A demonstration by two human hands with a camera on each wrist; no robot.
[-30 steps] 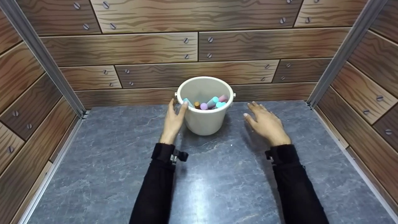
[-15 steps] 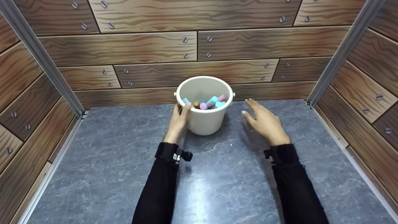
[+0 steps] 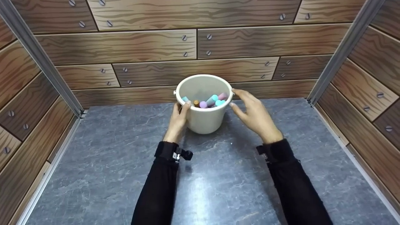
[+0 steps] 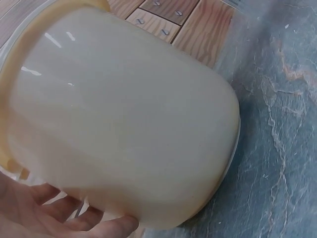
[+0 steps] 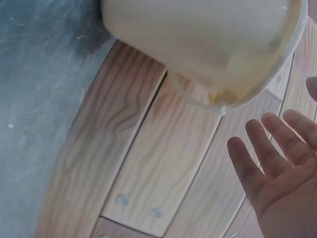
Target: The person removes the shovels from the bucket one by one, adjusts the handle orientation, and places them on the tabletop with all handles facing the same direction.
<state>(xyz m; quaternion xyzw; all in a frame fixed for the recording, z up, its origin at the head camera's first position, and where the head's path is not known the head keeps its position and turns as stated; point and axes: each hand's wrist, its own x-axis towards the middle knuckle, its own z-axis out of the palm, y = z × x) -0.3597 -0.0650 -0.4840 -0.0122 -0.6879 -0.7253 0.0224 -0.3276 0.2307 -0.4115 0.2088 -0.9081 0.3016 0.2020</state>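
A cream plastic bucket [image 3: 205,121] stands upright on the grey tabletop near the back wall. Inside lie several short, round-ended sticks [image 3: 212,100] in turquoise, lilac, pink and brown; their lower parts are hidden. My left hand [image 3: 177,123] holds the bucket's left side, thumb at the rim. In the left wrist view its fingers [image 4: 121,225] curl against the outer wall. On the other side, my right hand [image 3: 255,117] has its fingertips right at the rim in the head view. Its fingers [image 5: 270,153] are spread, with a gap to the bucket in the right wrist view.
Wood-patterned panels rise at the back [image 3: 150,47], left and right, joined by metal corner posts [image 3: 340,53]. Grey marbled tabletop [image 3: 109,162] spreads around the bucket. The bucket's thin handle [image 5: 185,94] hangs down behind it.
My left hand has moved right and taken hold of the bucket's rim and side. My right hand has come left from the tabletop area up to the bucket's right rim. The bucket has stayed put.
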